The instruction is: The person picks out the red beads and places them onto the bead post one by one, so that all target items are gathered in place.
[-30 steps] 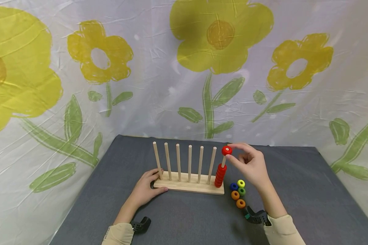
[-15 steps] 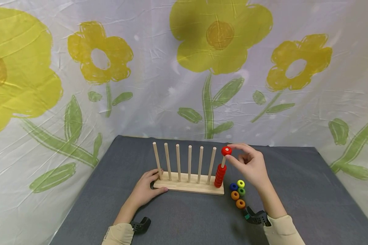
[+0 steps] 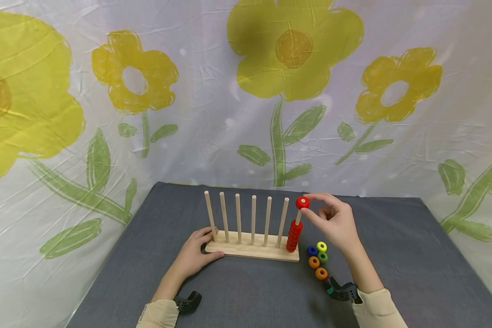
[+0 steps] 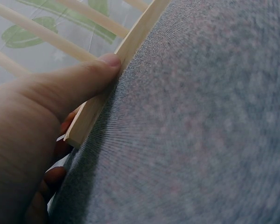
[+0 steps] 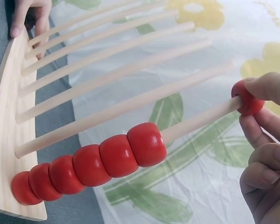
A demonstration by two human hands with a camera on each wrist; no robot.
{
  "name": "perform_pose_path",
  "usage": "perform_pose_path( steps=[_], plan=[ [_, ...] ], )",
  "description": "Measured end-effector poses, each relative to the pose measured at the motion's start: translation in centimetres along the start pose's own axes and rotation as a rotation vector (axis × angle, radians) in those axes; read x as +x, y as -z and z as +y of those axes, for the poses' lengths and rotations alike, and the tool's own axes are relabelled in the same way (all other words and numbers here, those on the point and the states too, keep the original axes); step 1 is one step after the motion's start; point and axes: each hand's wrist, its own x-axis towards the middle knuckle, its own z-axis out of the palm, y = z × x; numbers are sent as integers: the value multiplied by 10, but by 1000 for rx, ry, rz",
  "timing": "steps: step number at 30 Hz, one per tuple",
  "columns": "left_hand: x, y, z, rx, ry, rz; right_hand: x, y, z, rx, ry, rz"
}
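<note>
A wooden peg rack (image 3: pixel 250 249) with a row of upright pegs stands on the table. My left hand (image 3: pixel 195 253) grips its left end, the thumb on the front edge of the base in the left wrist view and the other fingers behind. At the rack's right end my right hand (image 3: pixel 333 219) pinches a red bead (image 5: pixel 248 98) between thumb and fingers. This bead is around the tip of the rightmost peg (image 5: pixel 200 120). Lower on the same peg sits a stack of several red beads (image 5: pixel 92 164), with bare wood between it and the pinched bead.
Right of the rack lie loose beads: a yellow bead (image 3: pixel 321 246), a blue bead (image 3: pixel 312 250), a green bead (image 3: pixel 322 258), an orange bead (image 3: pixel 314 262) and another orange bead (image 3: pixel 321 274). A dark cloth (image 3: pixel 246 296) covers the table. Behind hangs a flowered curtain (image 3: pixel 205 150).
</note>
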Motion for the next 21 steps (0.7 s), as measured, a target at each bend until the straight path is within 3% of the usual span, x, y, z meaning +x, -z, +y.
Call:
perform_pose_path(
  steps=[21],
  plan=[
    [1, -1, -1, -6, -5, 0, -2, -2, -3, -43, -9, 12]
  ],
)
